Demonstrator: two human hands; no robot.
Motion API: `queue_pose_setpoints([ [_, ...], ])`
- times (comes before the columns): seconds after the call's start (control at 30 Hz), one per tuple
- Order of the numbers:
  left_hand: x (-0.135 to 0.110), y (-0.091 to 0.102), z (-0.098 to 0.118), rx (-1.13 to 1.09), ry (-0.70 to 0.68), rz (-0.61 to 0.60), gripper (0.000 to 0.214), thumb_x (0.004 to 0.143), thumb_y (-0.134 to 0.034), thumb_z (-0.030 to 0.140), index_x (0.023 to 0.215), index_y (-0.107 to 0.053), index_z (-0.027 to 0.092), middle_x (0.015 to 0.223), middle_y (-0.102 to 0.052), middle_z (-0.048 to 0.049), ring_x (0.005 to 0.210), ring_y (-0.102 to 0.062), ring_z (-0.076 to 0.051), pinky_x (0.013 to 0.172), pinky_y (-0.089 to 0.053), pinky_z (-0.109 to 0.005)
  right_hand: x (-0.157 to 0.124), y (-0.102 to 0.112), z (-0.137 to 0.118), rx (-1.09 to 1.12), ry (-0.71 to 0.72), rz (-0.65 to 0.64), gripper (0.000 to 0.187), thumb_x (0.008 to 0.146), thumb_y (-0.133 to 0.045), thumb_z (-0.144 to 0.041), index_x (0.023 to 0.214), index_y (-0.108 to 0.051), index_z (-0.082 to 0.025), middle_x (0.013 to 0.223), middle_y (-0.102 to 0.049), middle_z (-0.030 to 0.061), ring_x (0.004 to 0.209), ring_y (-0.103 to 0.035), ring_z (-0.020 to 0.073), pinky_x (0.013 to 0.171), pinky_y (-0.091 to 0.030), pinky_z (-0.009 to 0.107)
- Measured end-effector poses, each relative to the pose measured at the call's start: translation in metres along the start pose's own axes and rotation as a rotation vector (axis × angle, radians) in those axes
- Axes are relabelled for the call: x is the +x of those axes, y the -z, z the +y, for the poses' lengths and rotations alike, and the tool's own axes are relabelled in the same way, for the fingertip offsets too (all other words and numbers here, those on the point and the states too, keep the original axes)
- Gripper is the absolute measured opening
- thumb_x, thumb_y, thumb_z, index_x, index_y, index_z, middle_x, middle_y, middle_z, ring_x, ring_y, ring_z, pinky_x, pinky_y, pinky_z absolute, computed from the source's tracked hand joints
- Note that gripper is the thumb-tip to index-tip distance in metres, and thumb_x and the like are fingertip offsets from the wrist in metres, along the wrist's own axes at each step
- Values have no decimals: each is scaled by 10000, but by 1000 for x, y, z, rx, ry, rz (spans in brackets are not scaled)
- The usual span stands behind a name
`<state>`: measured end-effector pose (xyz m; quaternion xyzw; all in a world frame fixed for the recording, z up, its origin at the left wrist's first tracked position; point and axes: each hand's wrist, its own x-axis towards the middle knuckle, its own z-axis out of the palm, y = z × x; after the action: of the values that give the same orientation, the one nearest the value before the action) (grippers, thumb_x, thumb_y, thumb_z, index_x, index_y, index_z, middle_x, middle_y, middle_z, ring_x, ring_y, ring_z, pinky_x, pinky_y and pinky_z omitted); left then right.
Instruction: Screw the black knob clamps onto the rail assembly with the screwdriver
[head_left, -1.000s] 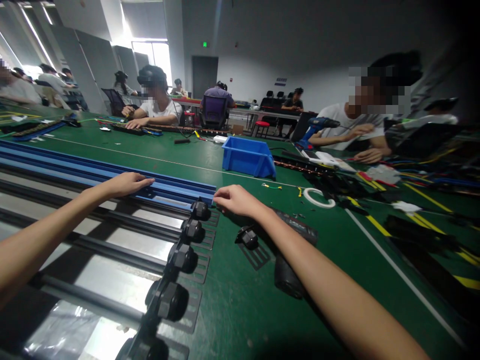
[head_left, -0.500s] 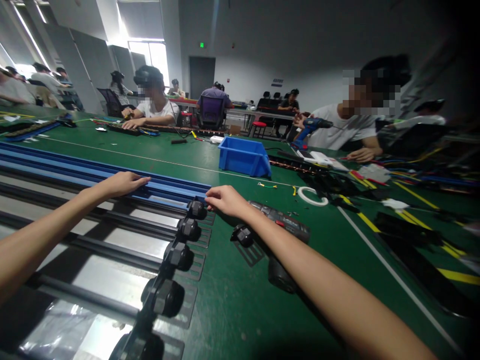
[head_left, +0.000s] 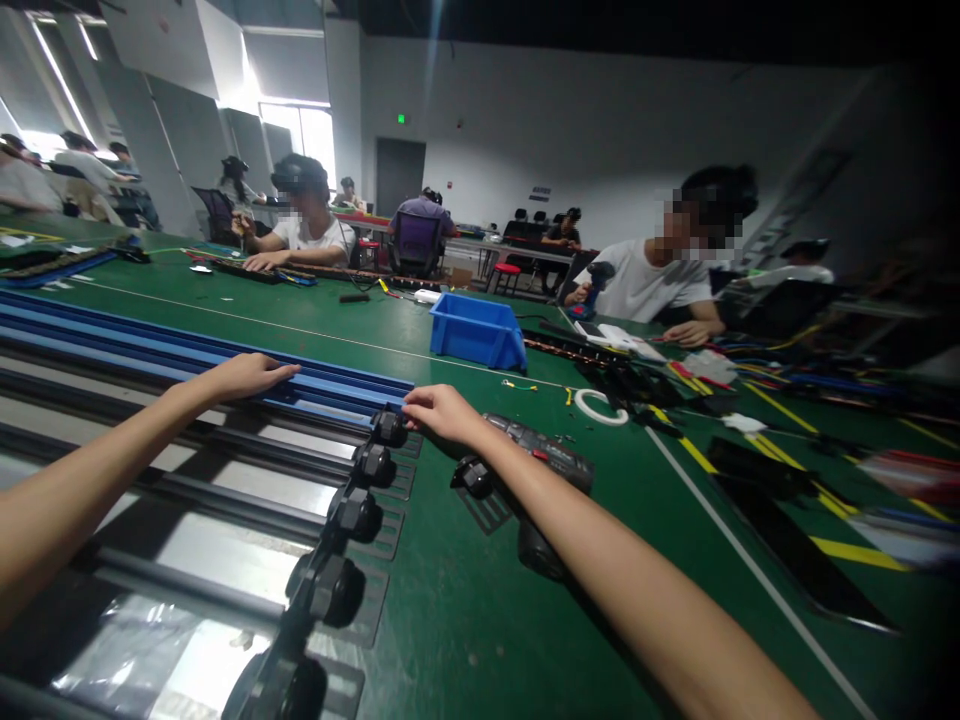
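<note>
Long blue rails (head_left: 330, 388) lie along the far side of a metal frame. My left hand (head_left: 251, 377) rests on them, fingers stretched out. Where the rails end, my right hand (head_left: 444, 412) has thumb and fingertips pinched together, close beside a black cable gland (head_left: 389, 425); whatever is between the fingers is too small to tell. Several similar black glands run toward me along the frame's right edge, with flat slotted plates (head_left: 384, 535) beside them. Partly under my right forearm lie a dark power drill (head_left: 551, 450) and a loose black gland on a slotted plate (head_left: 474, 478).
A blue bin (head_left: 478, 330) stands on the green table (head_left: 442, 620) beyond my hands. A white ring (head_left: 601, 406), wires and black strips lie to the right. A co-worker at the right holds a drill (head_left: 596, 285); another co-worker's hands (head_left: 262, 258) work across the table.
The view has tilted up and turned slightly right. Both my hands stay at nearly the same spots on the rails. The co-worker at the right has turned their drill.
</note>
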<state>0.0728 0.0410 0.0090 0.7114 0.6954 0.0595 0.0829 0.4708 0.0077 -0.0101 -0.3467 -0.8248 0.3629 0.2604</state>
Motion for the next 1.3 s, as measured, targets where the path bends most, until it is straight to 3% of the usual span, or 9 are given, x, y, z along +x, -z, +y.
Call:
queue_pose_setpoints([
  [0.2,-2,2,-2,-7,-57,-42,871,777,-283,842,1003,-781,165,821,-742,-119,865,-691,-322,762,-488,-325,2,16,-14,-70,-21,25,261,912,-594,-342,933,-719,-114,792,-735,67,706,-689,167,654,-481,245],
  [0.3,-5,4,-1,-18,-42,-21,867,762,-296,847,968,-787,162,807,-740,-120,860,-690,-327,750,-488,-326,-6,27,-47,-128,22,224,281,939,-553,-348,923,-716,-118,833,-735,71,737,-673,163,703,-484,260],
  [0.37,-9,7,1,-24,-46,-20,861,751,-306,849,933,-793,162,780,-737,-117,843,-691,-329,751,-491,-330,-22,22,-83,-156,90,338,295,966,-511,-353,920,-711,-140,840,-730,61,774,-666,167,745,-485,275],
  [0.47,-15,11,3,-40,-77,-19,857,740,-325,852,954,-795,168,791,-744,-107,849,-693,-325,774,-496,-331,-61,-14,-143,-183,203,330,275,981,-504,-374,1029,-703,-191,1000,-736,57,908,-672,180,840,-494,305],
  [0.53,-17,12,3,-30,-80,-23,872,739,-318,860,970,-793,166,816,-749,-109,860,-693,-323,789,-496,-330,-91,-52,-176,-235,316,206,293,950,-568,-412,1134,-682,-215,1125,-720,62,1042,-652,203,954,-478,341],
  [0.6,-17,11,2,-6,-78,-35,895,752,-291,864,989,-788,158,844,-752,-117,873,-693,-319,798,-491,-326,-118,-93,-193,-319,429,65,487,893,-625,-512,1274,-618,-208,1238,-681,94,1164,-601,239,1043,-440,380],
  [0.7,-14,9,0,29,-77,-51,927,769,-254,865,1019,-778,143,905,-753,-138,908,-688,-318,801,-480,-321,-140,-147,-193,-447,516,34,620,899,-592,-555,1399,-517,-196,1394,-583,137,1319,-486,290,1141,-354,471],
  [0.8,-11,7,-3,37,-84,-53,951,773,-240,868,1068,-765,132,973,-749,-154,958,-679,-325,811,-474,-320,-143,-176,-178,-514,575,75,541,917,-588,-495,1355,-544,-180,1417,-564,137,1395,-395,319,1154,-335,507],
  [1.3,5,-1,-10,130,-45,-109,979,818,-181,825,1346,-620,128,1309,-638,-197,1220,-586,-350,1003,-427,-359,-140,-178,-169,-597,657,91,373,956,-546,-491,1237,-612,-254,1368,-609,24,1407,-367,282,1160,-339,445],
])
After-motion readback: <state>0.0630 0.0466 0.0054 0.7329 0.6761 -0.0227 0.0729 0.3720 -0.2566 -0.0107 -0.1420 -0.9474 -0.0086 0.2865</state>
